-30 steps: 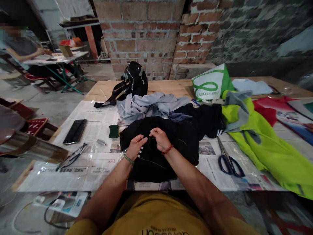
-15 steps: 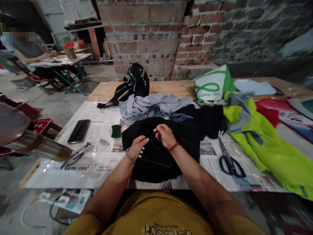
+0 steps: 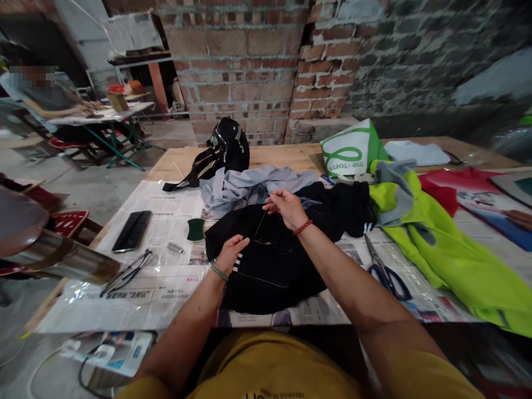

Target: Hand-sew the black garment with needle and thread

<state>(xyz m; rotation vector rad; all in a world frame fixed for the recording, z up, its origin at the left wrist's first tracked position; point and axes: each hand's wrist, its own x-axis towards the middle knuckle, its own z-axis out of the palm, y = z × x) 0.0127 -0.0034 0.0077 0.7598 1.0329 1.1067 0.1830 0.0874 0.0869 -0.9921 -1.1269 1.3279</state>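
Note:
A black garment point(image 3: 266, 282) with short white stripes lies bunched on the newspaper in front of me. My left hand point(image 3: 228, 256), wearing a green beaded bracelet, pinches the garment's cloth beside the stripes. Up and to the right of it, my right hand point(image 3: 286, 209), with a red bracelet, has thumb and fingers pressed together on a thread point(image 3: 260, 224). That pale thread slants down taut from the fingertips to the cloth near my left fingers. Whether a needle sits in the right fingertips is too small to tell.
Left of the garment lie a sponge point(image 3: 195, 229), a thread spool point(image 3: 175, 248), a phone point(image 3: 132, 231) and glasses point(image 3: 127, 272). Scissors point(image 3: 386, 271) and a yellow-green garment point(image 3: 440, 244) lie right. Behind are grey cloth point(image 3: 257, 183), a black bag point(image 3: 230, 145) and a white-green bag point(image 3: 347, 149). A person sits far left.
My right hand has moved up and away from my left hand, drawing the looped thread out straight. My left hand stays at the stripes. The view has shifted slightly.

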